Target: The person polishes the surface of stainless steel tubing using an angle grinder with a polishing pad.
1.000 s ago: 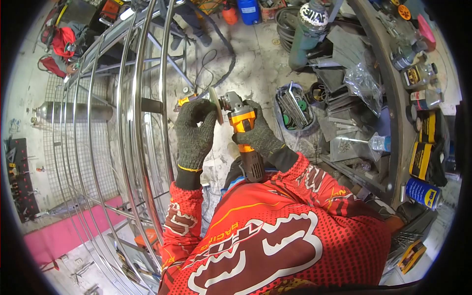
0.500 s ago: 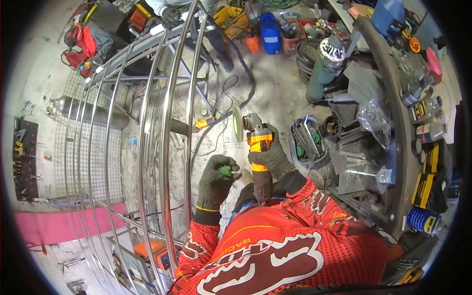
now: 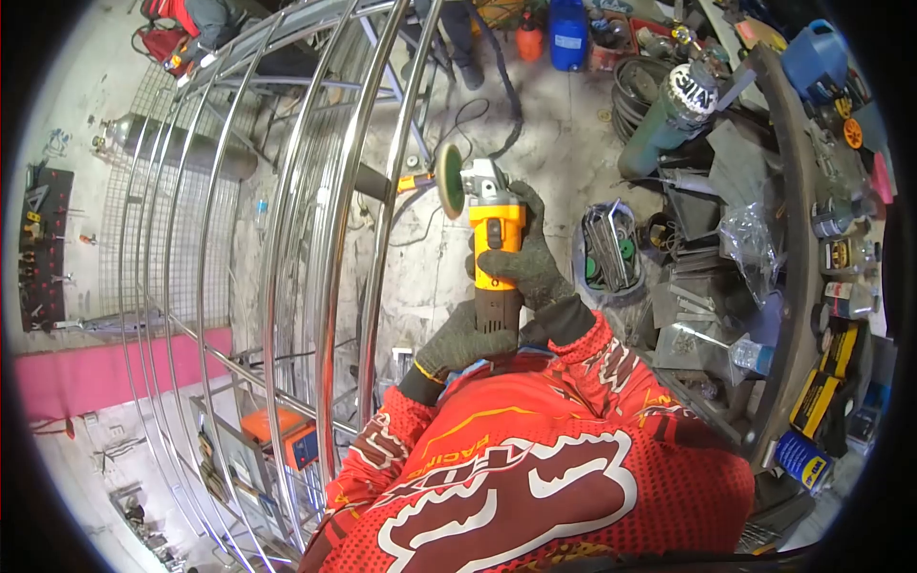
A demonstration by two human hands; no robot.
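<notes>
Left hand [image 3: 458, 342] now gripping grinder [image 3: 494, 250] rear.

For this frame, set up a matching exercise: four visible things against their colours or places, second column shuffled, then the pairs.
Things:
1. angle grinder
2. polishing disc
3. left hand
4. gas cylinder

Places or colours:
A. green face, at the tool's head, next to the steel tube frame
B. grips the dark rear end of the tool
C. lies on the floor at upper right, white lettering on its cap
D. orange body, held by the right hand

Pairs: 1-D, 2-A, 3-B, 4-C
</notes>
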